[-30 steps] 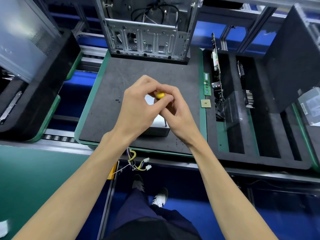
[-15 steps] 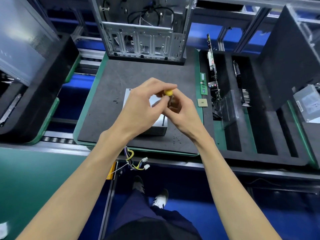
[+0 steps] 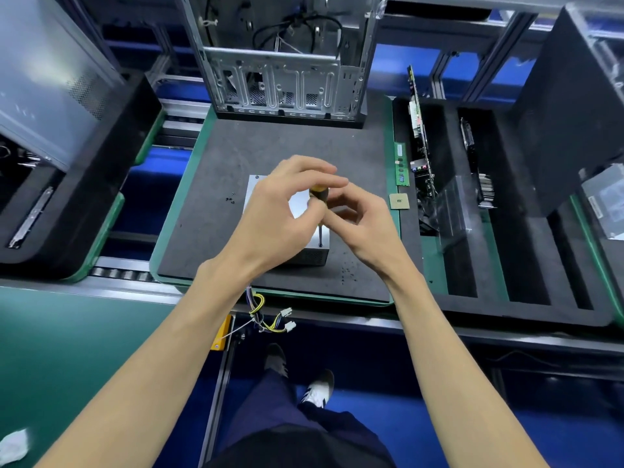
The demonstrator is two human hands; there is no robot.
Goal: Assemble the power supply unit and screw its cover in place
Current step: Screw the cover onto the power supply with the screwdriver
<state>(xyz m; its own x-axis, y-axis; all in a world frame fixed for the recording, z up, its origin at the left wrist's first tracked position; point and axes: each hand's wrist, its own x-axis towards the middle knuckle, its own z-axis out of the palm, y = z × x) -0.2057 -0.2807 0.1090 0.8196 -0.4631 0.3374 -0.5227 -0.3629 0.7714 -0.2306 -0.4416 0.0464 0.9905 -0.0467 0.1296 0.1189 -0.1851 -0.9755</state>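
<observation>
A silver power supply unit (image 3: 258, 189) lies on the dark foam mat (image 3: 209, 204), mostly covered by my hands. A screwdriver (image 3: 319, 197) with a yellow and black handle stands upright, its shaft reaching down to the unit's near right corner. My left hand (image 3: 280, 211) pinches the handle from the left. My right hand (image 3: 361, 221) has its fingers curled round the handle from the right. The unit's coloured cables (image 3: 266, 315) hang over the mat's front edge.
An open metal computer case (image 3: 283, 65) stands at the back of the mat. Loose screws (image 3: 347, 273) lie near the front right, a few more (image 3: 230, 199) to the left. A memory stick (image 3: 401, 163), a processor chip (image 3: 399, 201) and boards in a black foam tray (image 3: 526, 265) sit on the right.
Both hands have stayed on the screwdriver handle, fingers shifting round it; more of the black part of the handle shows. The view has shifted slightly.
</observation>
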